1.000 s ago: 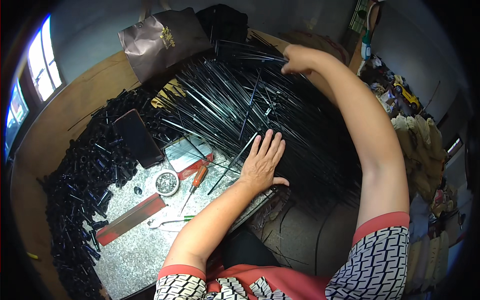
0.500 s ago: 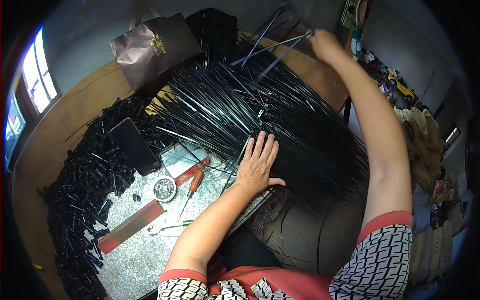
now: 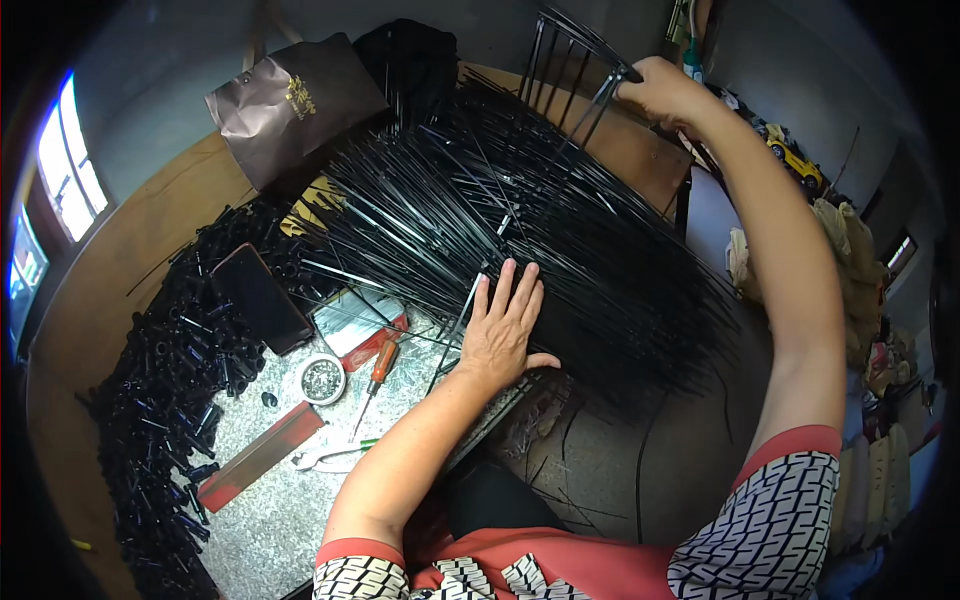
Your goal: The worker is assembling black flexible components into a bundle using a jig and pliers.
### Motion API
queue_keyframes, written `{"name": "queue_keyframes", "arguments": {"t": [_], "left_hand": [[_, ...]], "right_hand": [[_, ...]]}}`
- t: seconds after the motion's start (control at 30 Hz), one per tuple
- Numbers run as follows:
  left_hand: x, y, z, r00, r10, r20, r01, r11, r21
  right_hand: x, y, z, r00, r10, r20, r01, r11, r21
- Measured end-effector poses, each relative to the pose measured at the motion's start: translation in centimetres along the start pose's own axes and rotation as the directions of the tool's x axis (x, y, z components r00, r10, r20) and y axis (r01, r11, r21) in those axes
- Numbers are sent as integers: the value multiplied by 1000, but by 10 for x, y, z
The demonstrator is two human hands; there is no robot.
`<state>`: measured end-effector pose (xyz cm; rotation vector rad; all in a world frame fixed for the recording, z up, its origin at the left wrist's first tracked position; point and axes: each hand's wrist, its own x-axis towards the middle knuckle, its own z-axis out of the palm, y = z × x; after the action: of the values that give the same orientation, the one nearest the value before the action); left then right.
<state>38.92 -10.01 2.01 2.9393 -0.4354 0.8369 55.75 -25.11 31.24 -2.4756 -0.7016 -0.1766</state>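
A big heap of thin black metal rods point(image 3: 610, 270), which look like jointed umbrella ribs, spreads across the table. My left hand point(image 3: 505, 325) lies flat on the heap's near edge, fingers spread and thumb out to the side. Up at the far right, my right hand point(image 3: 668, 92) is closed round one end of a set of linked black umbrella ribs point(image 3: 572, 35). Several rods of that set hang down from it over the heap. My fingertips and the gripped end are partly hidden.
Short black tubular parts point(image 3: 150, 400) are piled along the left, with a phone point(image 3: 260, 298) on them. Nearby lie a round dish of small bits point(image 3: 323, 380), a screwdriver point(image 3: 378, 375), pliers point(image 3: 325, 456) and a red-edged bar point(image 3: 262, 455). A brown paper bag point(image 3: 295, 110) stands behind.
My right hand has shifted slightly right and down with the ribs, whose blurred, slanting rods now hang more steeply and show clearly. My left hand stays flat on the heap.
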Motion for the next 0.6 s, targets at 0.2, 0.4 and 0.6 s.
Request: {"name": "queue_keyframes", "arguments": {"t": [0.2, 0.4, 0.6], "left_hand": [[-7, 2, -3, 1000, -13, -11, 12, 998, -56], [-14, 0, -3, 1000, 5, 3, -5, 999, -49], [-9, 4, -4, 1000, 5, -4, -5, 999, 52]], "right_hand": [[18, 16, -13, 987, -82, -141, 62, 989, -135], [11, 23, -11, 976, -108, -187, 77, 983, -166], [-20, 5, -20, 942, -330, -61, 317, 935, -161]]}}
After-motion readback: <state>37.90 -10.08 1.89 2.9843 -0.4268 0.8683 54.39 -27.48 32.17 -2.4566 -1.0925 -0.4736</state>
